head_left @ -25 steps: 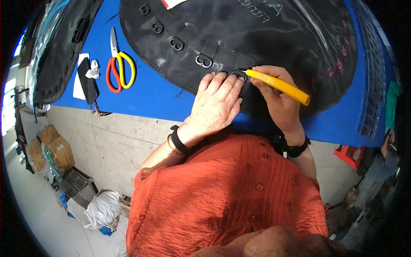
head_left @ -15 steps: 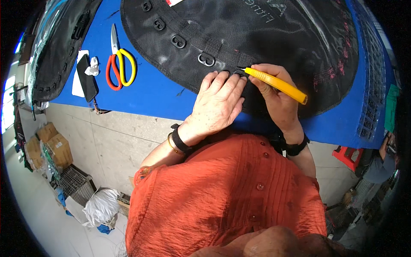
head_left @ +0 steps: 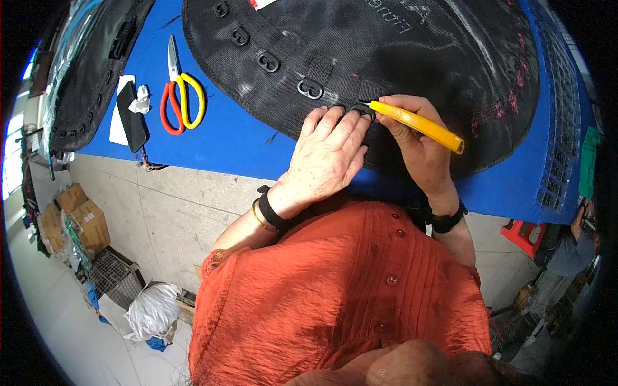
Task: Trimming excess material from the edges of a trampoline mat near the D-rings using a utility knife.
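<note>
A large round black woven mat (head_left: pixel 425 71), resembling a trampoline mat, covers much of the blue table. Black ring-shaped buckles, such as this buckle (head_left: pixel 310 89), line its near left edge. My left hand (head_left: pixel 328 151) lies on that edge, fingers stretched flat and partly covering the buckles. In my right hand (head_left: pixel 421 151) is a yellow utility knife (head_left: pixel 421 127), gripped between thumb and fingers. Its thin metal tip touches or nearly touches a black buckle (head_left: pixel 364 110) beside my left fingertips. What the tip meets there is too small to tell.
Scissors (head_left: pixel 177 96) with red and yellow handles lie left on the blue table (head_left: pixel 238 141), near a black phone-like slab (head_left: pixel 131 119) and crumpled white paper (head_left: pixel 140 100). Another black mat (head_left: pixel 90 71) hangs over the left side. A red stool (head_left: pixel 523 237) stands at right, beside a person (head_left: pixel 573 248).
The knife and my right hand have shifted very slightly to the right. My left hand stays in the same place on the mat.
</note>
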`<state>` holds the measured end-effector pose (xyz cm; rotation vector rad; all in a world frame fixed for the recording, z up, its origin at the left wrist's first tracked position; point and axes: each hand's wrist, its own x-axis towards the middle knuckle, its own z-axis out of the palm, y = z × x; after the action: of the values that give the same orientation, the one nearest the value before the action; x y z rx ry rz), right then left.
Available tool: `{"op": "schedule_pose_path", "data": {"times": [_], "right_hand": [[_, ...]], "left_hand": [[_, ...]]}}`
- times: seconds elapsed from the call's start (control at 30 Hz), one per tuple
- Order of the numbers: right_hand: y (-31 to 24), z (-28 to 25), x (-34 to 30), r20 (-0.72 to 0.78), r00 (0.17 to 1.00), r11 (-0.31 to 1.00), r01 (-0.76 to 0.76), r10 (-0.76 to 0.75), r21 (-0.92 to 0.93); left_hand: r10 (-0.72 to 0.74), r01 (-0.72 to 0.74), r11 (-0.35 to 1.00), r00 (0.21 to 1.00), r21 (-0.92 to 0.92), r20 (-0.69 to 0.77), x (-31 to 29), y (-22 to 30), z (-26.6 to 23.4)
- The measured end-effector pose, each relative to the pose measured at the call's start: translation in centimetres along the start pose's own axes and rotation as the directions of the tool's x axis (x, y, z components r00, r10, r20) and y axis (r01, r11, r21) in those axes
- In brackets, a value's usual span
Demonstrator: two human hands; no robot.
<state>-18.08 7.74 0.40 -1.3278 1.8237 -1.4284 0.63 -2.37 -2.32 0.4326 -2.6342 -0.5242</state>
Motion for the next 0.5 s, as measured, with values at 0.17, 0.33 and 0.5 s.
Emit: {"op": "schedule_pose_path", "data": {"times": [0.17, 0.33, 0.5], "right_hand": [[-0.37, 0.24, 0.14, 0.003, 1.000, 0.999, 0.007, -0.007, 0.040], [-0.07, 0.00, -0.04, 0.002, 1.000, 1.000, 0.017, -0.017, -0.018], [-0.26, -0.24, -0.32, -0.015, 0.999, 0.997, 0.041, -0.042, -0.072]], "left_hand": [[0.005, -0.005, 1.000, 1.000, 0.000, -0.007, -0.08, -0.05, 0.06], [0.003, -0.003, 1.000, 1.000, 0.000, -0.005, -0.07, -0.03, 0.11], [0.001, -0.001, 1.000, 1.000, 0.003, 0.000, -0.08, 0.01, 0.04]]}}
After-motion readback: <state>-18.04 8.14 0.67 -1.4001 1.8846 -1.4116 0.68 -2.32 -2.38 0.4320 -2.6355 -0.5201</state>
